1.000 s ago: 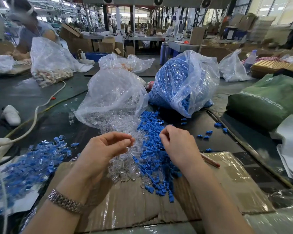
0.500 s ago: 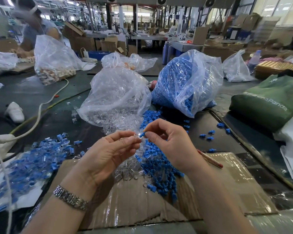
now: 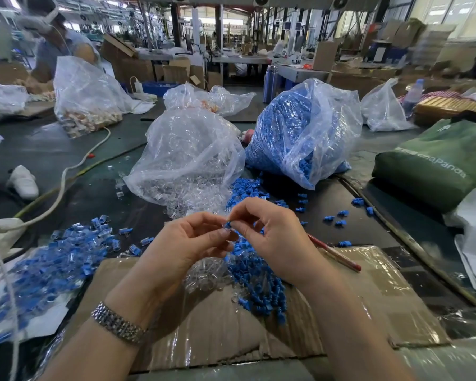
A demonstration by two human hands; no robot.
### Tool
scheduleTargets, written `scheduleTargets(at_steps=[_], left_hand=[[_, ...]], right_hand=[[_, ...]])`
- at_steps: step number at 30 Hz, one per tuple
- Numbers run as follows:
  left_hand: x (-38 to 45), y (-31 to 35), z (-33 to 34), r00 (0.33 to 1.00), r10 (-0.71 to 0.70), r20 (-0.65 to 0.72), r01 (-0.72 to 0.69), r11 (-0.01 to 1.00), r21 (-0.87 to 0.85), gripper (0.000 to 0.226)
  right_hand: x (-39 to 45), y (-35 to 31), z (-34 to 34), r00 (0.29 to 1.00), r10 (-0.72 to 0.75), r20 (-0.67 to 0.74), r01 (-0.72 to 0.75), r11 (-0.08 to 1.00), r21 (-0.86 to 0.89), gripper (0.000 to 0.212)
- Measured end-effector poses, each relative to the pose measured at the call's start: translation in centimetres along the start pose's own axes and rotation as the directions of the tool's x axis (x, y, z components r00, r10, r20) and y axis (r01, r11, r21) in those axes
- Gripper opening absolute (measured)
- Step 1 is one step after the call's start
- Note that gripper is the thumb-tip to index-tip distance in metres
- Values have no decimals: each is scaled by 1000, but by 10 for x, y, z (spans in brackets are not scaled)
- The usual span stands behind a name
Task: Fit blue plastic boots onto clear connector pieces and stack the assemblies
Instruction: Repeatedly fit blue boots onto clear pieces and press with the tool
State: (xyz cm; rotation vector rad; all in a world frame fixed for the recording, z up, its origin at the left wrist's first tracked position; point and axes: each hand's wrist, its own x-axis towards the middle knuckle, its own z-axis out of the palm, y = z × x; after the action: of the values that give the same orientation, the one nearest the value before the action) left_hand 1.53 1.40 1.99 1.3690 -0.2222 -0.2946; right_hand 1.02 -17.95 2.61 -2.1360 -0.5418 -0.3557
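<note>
With a sizeable heap of finished blue-and-clear assemblies (image 3: 58,259) already at nine o'clock and loose small blue plastic boots (image 3: 256,281) and clear connector pieces (image 3: 204,273) piled beneath the hands, the right hand (image 3: 270,237) pinches one boot (image 3: 227,224) against a clear piece seemingly pinched by the left hand (image 3: 184,243), leaving two large bags unworked at twelve o'clock.

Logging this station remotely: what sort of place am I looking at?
Likely a factory assembly floor: a clear plastic bag of blue plastic boots, another of clear connector pieces, and stacked brown cardboard boxes beyond.
</note>
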Motion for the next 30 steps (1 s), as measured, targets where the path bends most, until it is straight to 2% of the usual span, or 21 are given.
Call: scheduleTargets(at_steps=[3,9,11,13,15,17,19,21,22,23,25,28,30], left_hand=[[1,-3,1,998,48,-52,-45,997,67,19],[3,-6,-1,997,43,-61,-39,997,61,29],[3,-6,-1,998,39,-49,-37,998,58,25],[4,-6,-4,999,41,-27,-39,997,69,24],[5,-8,-7,999,37,-13,-36,997,69,24],[6,-10,-9,999,30,-22,-29,999,33,25],[7,-11,-12,999,30,-44,-30,1000,4,31],[8,-12,-15,998,30,-47,-31,999,-24,33],[8,-12,-16,999,29,-39,-31,999,-40,30],[8,-12,-16,999,30,-30,-31,998,-54,27],[8,-10,-16,999,31,-18,-32,997,-72,27],[7,-8,-14,999,35,-14,-36,996,-80,32],[6,-7,-12,999,36,-15,-38,996,-86,33]], right_hand=[[0,3,1,1000,-22,4,22,999,-35,5],[-1,4,2,999,-33,19,34,998,-60,10],[-1,4,2,999,-25,25,27,996,-80,12],[-1,2,2,998,9,59,-5,997,-73,12],[-1,1,-1,993,87,82,-88,996,8,11],[0,5,-9,983,183,-17,-183,983,4,14],[1,15,-22,932,324,-163,-358,897,-260,26],[0,23,-32,799,566,-204,-577,625,-526,51],[-2,26,-35,711,674,-198,-637,499,-588,62],[-3,29,-36,645,743,-180,-661,424,-619,68],[-5,34,-37,604,785,-139,-663,397,-635,62],[-4,36,-33,643,755,-128,-639,437,-634,40],[-3,34,-32,654,744,-136,-629,435,-644,34]])
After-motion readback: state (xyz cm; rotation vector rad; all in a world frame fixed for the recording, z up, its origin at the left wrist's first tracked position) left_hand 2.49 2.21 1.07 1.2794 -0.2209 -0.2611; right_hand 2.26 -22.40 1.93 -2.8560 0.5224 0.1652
